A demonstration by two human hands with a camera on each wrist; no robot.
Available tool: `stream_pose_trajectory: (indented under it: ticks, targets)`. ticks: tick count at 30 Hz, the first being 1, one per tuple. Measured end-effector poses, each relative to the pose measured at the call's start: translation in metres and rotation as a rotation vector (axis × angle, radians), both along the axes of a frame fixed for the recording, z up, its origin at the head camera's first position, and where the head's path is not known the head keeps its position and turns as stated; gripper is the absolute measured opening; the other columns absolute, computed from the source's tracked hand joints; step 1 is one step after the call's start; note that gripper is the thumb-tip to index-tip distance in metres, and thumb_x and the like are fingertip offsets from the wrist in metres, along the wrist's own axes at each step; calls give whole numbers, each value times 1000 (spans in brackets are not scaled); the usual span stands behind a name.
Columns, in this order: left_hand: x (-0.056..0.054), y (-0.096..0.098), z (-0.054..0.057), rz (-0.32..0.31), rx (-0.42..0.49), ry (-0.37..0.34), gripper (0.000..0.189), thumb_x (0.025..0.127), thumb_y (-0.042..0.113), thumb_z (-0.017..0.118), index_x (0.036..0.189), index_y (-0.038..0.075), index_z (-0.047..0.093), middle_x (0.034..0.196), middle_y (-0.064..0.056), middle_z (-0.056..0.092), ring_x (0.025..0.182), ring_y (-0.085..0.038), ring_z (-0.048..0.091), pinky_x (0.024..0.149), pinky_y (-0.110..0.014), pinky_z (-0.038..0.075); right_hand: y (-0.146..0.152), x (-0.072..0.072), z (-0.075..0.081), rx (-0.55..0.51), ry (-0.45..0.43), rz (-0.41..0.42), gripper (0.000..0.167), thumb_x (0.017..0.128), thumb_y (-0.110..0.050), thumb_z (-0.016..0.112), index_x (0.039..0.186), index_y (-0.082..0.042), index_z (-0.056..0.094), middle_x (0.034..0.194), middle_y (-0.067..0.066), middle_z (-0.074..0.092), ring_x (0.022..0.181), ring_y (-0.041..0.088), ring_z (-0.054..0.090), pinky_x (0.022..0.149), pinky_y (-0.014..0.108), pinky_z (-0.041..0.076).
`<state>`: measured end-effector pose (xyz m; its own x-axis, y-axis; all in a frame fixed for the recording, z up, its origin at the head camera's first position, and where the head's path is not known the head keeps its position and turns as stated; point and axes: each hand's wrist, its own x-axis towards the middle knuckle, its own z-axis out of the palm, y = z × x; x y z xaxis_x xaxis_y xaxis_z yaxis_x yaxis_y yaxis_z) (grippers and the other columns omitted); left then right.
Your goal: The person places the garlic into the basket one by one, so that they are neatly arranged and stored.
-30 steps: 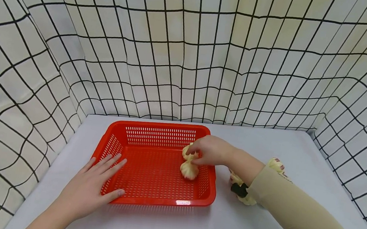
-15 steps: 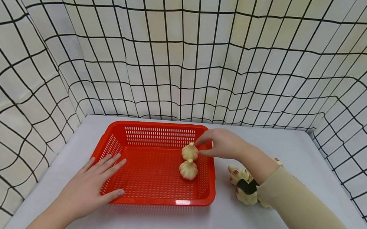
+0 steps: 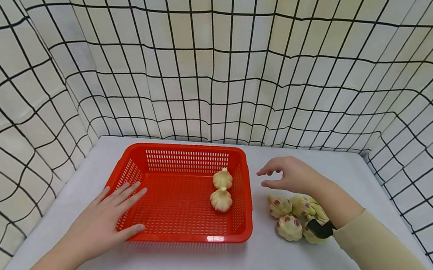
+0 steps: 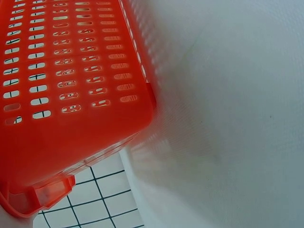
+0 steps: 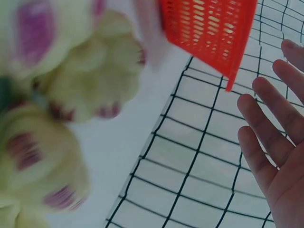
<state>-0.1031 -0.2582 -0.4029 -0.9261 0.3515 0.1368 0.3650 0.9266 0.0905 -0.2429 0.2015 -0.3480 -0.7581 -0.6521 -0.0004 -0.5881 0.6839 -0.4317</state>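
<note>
A red slotted plastic basket (image 3: 178,238) stands on the white surface. Two pale garlic bulbs, one (image 3: 222,179) behind the other (image 3: 221,200), lie inside along its right side. My left hand (image 3: 102,220) rests on the basket's front left corner, fingers spread and straight. To the right of the basket my right hand (image 3: 295,174) is raised, fingers loosely bent, holding nothing. Close to it on the surface lies a cluster of several garlic bulbs (image 3: 289,227) with purple patches, partly hidden by the right forearm. In the right wrist view blurred garlic bulbs (image 5: 42,156) fill the left side.
Black netting (image 3: 227,66) over white cloth walls encloses the back and both sides of the white tabletop (image 3: 250,266). A black piece (image 3: 319,228) shows at the right wrist, overlapping the garlic cluster. The basket's slotted wall (image 4: 71,137) fills the left wrist view's upper left.
My right hand has let go of the garlic in the basket and moved right, out over the rim, to beside the garlic cluster. My left hand has stayed on the basket.
</note>
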Motion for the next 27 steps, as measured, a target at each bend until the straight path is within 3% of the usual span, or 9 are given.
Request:
stream_pose_trajectory:
  ticks: [13,21,27]
  targets:
    - [1,1,3,-2,3,12,84,86,67,61,155,24,37,158,-8,36,143,-38,33,122,-46,-3,45,11,-14,77,-93,-72,26,87,-35,77,112,-33,74,108,-14,67,100,15,61,84,37,54]
    - [2,1,2,-6,7,13,84,86,66,61,155,23,37,158,-8,35,143,-38,33,122,-45,-4,47,10,-26,172,-194,-107,30,84,-37,79,113,-32,74,112,-9,67,103,19,61,82,36,54]
    - [1,1,0,-2,3,10,85,86,67,61,155,23,37,159,-7,34,143,-38,32,122,-43,-5,40,11,-33,238,-241,-127,32,83,-38,79,115,-33,74,113,-11,65,102,14,59,81,35,53]
